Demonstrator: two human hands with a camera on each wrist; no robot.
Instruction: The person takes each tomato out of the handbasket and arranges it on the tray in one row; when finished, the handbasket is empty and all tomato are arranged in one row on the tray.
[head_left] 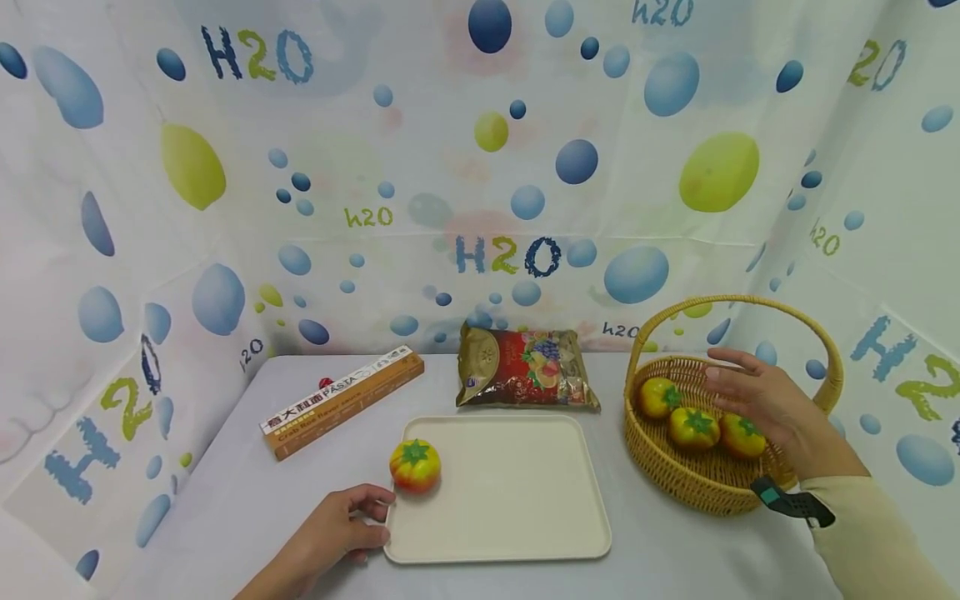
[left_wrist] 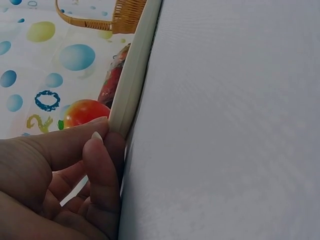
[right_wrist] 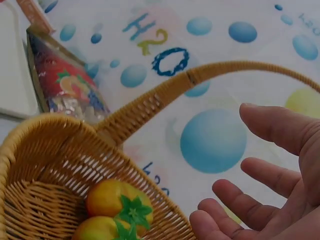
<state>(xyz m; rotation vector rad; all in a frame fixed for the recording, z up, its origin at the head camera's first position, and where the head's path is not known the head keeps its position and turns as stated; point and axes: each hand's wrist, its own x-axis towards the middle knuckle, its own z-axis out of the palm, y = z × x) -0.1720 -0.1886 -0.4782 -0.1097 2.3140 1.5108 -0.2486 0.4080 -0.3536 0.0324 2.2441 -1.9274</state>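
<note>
My left hand (head_left: 341,525) is at the left edge of a cream rectangular tray (head_left: 510,492), its curled fingers and thumb holding the rim. In the left wrist view, the fingertips meet at the tray's rim (left_wrist: 131,85). A red-and-yellow tomato (head_left: 416,467) with a green star-shaped top sits in the tray's left part. Over the right side of a wicker basket (head_left: 675,475) my right hand (head_left: 772,408) hovers, fingers spread and holding nothing. Inside the basket lie three similar yellow tomatoes (head_left: 693,429); two, including one tomato (right_wrist: 112,200), show in the right wrist view.
A long pasta box (head_left: 345,404) lies slanted at the back left, with a small red thing (head_left: 326,383) behind it. Behind the tray is a red-and-gold packaged bag (head_left: 525,367). The basket's tall handle (head_left: 735,298) arches above it. A patterned curtain (head_left: 420,167) surrounds the table.
</note>
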